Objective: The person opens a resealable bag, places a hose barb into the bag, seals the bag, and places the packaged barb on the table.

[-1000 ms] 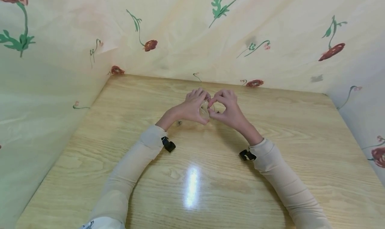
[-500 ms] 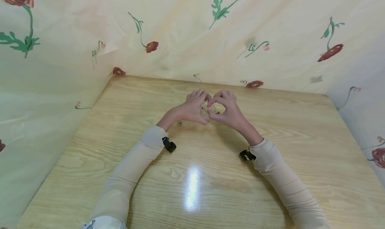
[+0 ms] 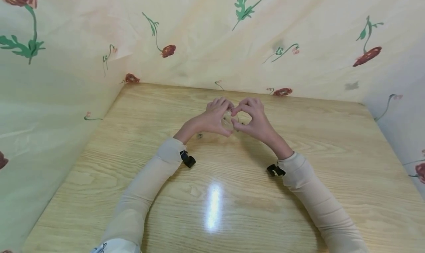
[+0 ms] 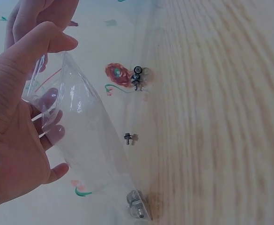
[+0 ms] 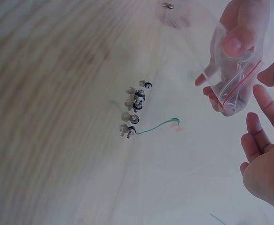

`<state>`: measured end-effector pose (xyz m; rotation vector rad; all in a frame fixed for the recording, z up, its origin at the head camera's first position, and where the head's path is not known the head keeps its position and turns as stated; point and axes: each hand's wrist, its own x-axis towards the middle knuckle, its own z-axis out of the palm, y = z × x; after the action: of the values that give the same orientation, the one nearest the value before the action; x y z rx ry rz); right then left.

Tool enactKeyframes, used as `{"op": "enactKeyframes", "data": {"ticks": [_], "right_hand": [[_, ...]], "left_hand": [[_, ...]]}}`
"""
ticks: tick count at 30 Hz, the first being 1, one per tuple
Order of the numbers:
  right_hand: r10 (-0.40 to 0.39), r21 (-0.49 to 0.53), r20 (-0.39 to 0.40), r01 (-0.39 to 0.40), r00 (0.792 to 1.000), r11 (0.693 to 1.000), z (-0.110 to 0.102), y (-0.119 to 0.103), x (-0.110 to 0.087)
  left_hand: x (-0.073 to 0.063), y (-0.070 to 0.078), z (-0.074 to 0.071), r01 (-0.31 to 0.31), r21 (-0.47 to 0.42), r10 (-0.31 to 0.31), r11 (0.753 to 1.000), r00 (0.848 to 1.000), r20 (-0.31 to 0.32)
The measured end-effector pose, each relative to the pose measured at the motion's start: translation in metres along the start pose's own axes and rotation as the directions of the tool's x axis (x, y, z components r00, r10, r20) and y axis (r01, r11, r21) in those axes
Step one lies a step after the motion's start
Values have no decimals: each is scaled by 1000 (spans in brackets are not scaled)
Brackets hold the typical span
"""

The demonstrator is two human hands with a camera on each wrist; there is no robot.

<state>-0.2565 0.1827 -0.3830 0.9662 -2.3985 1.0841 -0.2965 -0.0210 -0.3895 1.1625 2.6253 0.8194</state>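
Observation:
My left hand holds a clear zip bag by its mouth, with the bag hanging down toward the wooden table. A red line runs along the bag's zip strip. At the bottom of the bag shows a small metal fitting. Close beside the mouth is my right hand, its thumb and forefinger bent toward each other with a gap and nothing between them. Several small metal fittings with dark rings lie on the table near the right hand. In the left wrist view, a smaller fitting stands beside the bag.
Another small metal piece lies near the left wrist. The wooden table runs up to a pale flowered cloth at the back and sides. Black wrist mounts sit on both sleeves.
A small dark piece at the right fingertips one second ago is gone from them now, and the thumb and forefinger have parted slightly. The left hand keeps its hold on the bag.

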Motion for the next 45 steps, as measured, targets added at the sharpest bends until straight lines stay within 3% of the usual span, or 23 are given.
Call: {"op": "enactKeyframes", "data": {"ticks": [15, 26, 45], "right_hand": [[-3, 0, -2, 3, 1000, 1000, -3, 0, 3], [49, -1, -27, -49, 998, 999, -24, 11, 3], [123, -33, 83, -121, 989, 992, -34, 32, 0]], "left_hand": [[0, -3, 0, -4, -3, 4, 1000, 1000, 13], [4, -2, 3, -4, -24, 4, 1000, 1000, 2], [-1, -7, -3, 28, -26, -28, 999, 999, -15]]}}
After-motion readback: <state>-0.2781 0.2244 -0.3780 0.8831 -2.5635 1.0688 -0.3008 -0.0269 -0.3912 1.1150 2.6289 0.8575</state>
